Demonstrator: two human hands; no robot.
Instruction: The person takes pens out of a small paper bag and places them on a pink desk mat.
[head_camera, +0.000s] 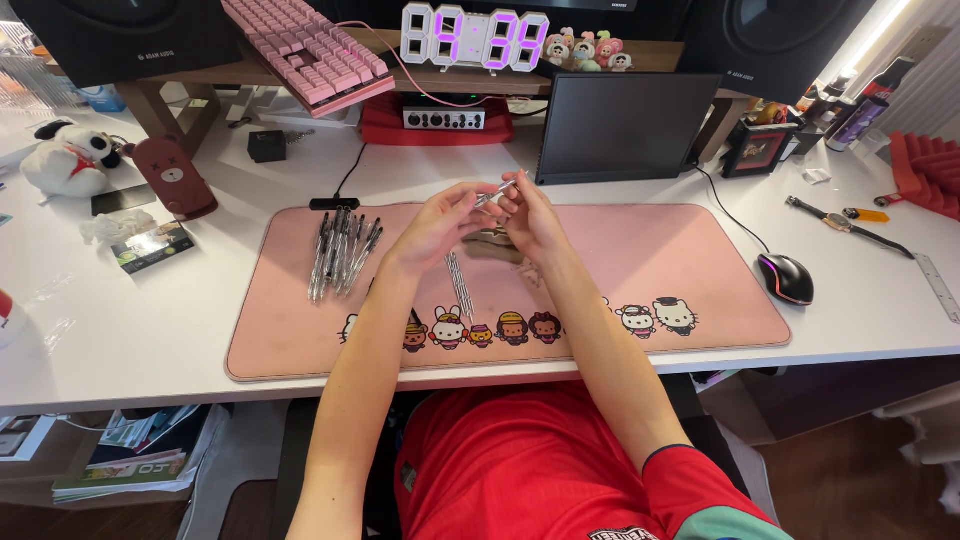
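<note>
In the head view, the left hand (438, 222) and right hand (528, 215) both pinch a slim clear pen (497, 192) above the pink mat (700, 262), best kept level and gripped near the joint, beside the pile of pens (342, 250).

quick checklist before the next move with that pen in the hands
1. Pen held by both hands: ok, left hand and right hand meet on it above the mat.
2. Grip firm: cannot tell, fingertips hide it.
3. Pen whole or in parts: cannot tell, too small.
4. Loose thin parts within reach: ok, on the pink mat below the hands.
5. Pile of pens apart from the hands: ok, left on the mat.
</note>
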